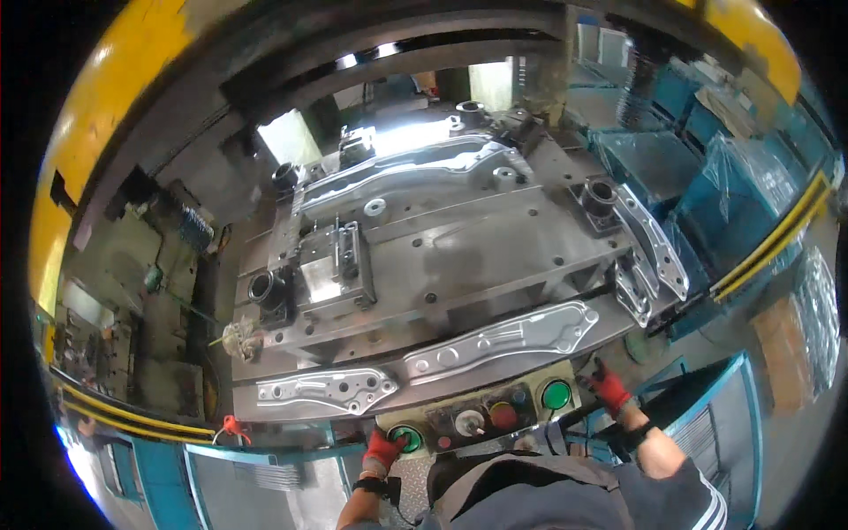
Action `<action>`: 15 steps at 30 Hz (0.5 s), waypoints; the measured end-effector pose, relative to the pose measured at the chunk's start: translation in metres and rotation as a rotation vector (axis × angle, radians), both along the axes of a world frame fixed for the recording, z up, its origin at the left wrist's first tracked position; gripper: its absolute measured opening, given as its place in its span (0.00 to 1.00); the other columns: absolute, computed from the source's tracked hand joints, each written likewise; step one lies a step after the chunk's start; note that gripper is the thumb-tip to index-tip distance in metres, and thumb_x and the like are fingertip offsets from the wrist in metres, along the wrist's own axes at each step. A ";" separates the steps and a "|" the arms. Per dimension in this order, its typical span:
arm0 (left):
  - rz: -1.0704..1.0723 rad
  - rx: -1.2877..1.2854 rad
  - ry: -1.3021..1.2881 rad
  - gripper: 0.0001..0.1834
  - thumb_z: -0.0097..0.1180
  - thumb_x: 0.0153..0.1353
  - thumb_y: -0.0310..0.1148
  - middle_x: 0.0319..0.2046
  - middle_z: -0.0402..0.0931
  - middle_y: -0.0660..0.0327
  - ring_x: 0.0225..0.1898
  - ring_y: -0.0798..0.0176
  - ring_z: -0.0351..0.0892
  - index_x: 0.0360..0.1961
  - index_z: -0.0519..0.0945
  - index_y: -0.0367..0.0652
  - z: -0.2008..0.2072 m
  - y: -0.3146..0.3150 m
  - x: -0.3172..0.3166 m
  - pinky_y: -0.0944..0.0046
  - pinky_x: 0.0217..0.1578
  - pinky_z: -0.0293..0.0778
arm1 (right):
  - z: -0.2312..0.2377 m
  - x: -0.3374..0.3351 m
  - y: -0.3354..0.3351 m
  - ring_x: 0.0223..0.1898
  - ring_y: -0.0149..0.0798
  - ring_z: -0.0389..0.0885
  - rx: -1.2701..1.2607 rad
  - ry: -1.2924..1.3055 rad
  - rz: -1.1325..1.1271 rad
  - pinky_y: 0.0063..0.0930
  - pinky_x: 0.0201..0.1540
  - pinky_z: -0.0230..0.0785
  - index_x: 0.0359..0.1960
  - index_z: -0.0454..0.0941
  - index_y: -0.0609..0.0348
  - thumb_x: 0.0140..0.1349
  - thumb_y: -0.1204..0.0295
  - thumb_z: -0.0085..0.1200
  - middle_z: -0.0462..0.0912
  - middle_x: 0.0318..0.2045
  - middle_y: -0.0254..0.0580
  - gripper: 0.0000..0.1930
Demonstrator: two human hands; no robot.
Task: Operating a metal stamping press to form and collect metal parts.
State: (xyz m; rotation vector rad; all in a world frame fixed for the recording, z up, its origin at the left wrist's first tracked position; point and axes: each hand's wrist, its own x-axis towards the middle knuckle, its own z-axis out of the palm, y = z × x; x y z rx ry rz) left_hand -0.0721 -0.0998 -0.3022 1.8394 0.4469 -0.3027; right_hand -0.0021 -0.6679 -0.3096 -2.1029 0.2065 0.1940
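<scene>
Both my hands wear red gloves with dark bands at the wrists. My left hand (382, 449) is at the left end of a control panel (455, 422), its fingers at a green push button (405, 439). Just right of the panel, my right hand (610, 393) is held with fingers apart and nothing in them, close to the other green button (556, 395). Between the buttons sit a red knob (503, 416) and a round pale switch (470, 423). Beyond the panel, a long stamped metal part (503, 340) and a shorter one (327, 389) lie along the press edge.
A large steel die (477, 238) with black guide bushings (600, 198) fills the press bed. A shiny formed part (406, 172) rests at its back; more stamped parts (654, 243) lie at its right. Blue bins (649, 172) and a yellow rail (773, 234) stand right.
</scene>
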 end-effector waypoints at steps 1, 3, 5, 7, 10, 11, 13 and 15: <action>0.006 0.102 0.076 0.34 0.70 0.46 0.28 0.51 0.77 0.53 0.52 0.57 0.77 0.55 0.69 0.36 0.015 -0.005 0.006 0.59 0.54 0.73 | -0.020 -0.003 0.002 0.52 0.47 0.78 0.142 0.090 0.035 0.40 0.54 0.70 0.61 0.68 0.62 0.56 0.65 0.62 0.79 0.52 0.52 0.31; 0.003 0.219 0.074 0.35 0.70 0.46 0.32 0.52 0.77 0.52 0.53 0.56 0.77 0.55 0.69 0.36 -0.022 0.017 -0.010 0.59 0.54 0.72 | -0.020 0.005 0.045 0.52 0.46 0.78 0.414 0.364 0.066 0.41 0.53 0.70 0.59 0.70 0.61 0.57 0.66 0.61 0.79 0.52 0.50 0.27; 0.010 0.251 0.053 0.35 0.70 0.46 0.35 0.52 0.77 0.51 0.54 0.54 0.77 0.55 0.69 0.36 -0.061 0.032 -0.014 0.59 0.54 0.72 | -0.025 0.008 0.058 0.47 0.47 0.80 0.143 0.128 0.051 0.40 0.49 0.72 0.58 0.70 0.61 0.56 0.64 0.63 0.81 0.48 0.51 0.28; 0.026 0.243 0.075 0.35 0.69 0.47 0.37 0.52 0.77 0.51 0.55 0.54 0.76 0.56 0.69 0.36 -0.085 0.050 -0.027 0.59 0.56 0.71 | -0.023 0.014 0.073 0.45 0.51 0.81 0.021 0.062 0.116 0.41 0.48 0.73 0.55 0.72 0.61 0.55 0.62 0.64 0.82 0.46 0.53 0.28; -0.027 0.250 0.058 0.37 0.68 0.49 0.38 0.55 0.76 0.52 0.57 0.55 0.74 0.59 0.67 0.36 -0.100 0.063 -0.043 0.60 0.59 0.68 | 0.027 0.029 0.078 0.47 0.57 0.79 -0.301 0.353 0.298 0.44 0.50 0.72 0.48 0.77 0.64 0.54 0.52 0.63 0.81 0.44 0.59 0.28; -0.077 0.231 -0.024 0.38 0.68 0.49 0.39 0.56 0.75 0.53 0.58 0.55 0.74 0.60 0.67 0.36 -0.091 0.056 -0.035 0.61 0.59 0.68 | 0.007 0.031 0.070 0.47 0.58 0.79 -0.332 0.330 0.324 0.44 0.50 0.71 0.47 0.78 0.64 0.54 0.50 0.62 0.81 0.44 0.60 0.29; -0.187 0.449 0.002 0.39 0.69 0.49 0.39 0.56 0.75 0.55 0.58 0.57 0.74 0.61 0.66 0.38 -0.046 0.024 -0.007 0.61 0.60 0.67 | -0.048 0.040 0.040 0.47 0.59 0.78 -0.402 0.276 0.349 0.45 0.49 0.71 0.46 0.78 0.65 0.54 0.47 0.61 0.81 0.44 0.61 0.31; -0.140 0.429 0.013 0.39 0.69 0.49 0.39 0.56 0.76 0.55 0.58 0.57 0.74 0.61 0.66 0.38 -0.041 0.021 -0.006 0.61 0.60 0.67 | -0.068 0.048 0.034 0.45 0.60 0.79 -0.397 0.179 0.415 0.48 0.47 0.71 0.42 0.80 0.66 0.57 0.43 0.56 0.81 0.41 0.62 0.32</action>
